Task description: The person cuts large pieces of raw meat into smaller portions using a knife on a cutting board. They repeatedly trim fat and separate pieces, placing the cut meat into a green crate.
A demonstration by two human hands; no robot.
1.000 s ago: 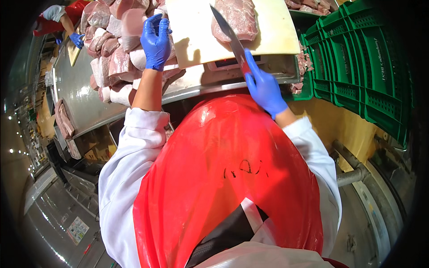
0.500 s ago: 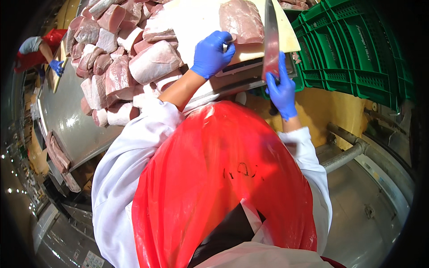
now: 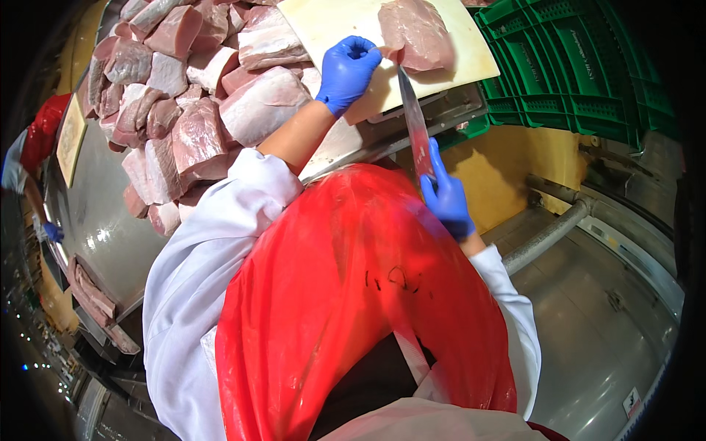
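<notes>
A piece of raw pork (image 3: 418,35) lies on the white cutting board (image 3: 474,60) at the top of the view. My left hand (image 3: 346,73), in a blue glove, pinches a thin flap at the meat's near left corner between thumb and fingertips. My right hand (image 3: 450,202), gloved too, grips a long knife (image 3: 415,117) with its handle mostly hidden in the palm. The blade points away from me, and its tip is at the near left corner of the meat, beside the pinched flap.
Many raw meat pieces (image 3: 198,136) are heaped on the steel table (image 3: 110,213) to the left. Green plastic crates (image 3: 548,70) stand at the right, above a metal rail (image 3: 548,239). At the far left another person (image 3: 44,132) in red works beside a second board (image 3: 71,140).
The knife has swung left and come nearer to me, from the meat's right side to its near left corner. My left hand keeps its pinch. The view has shifted slightly.
</notes>
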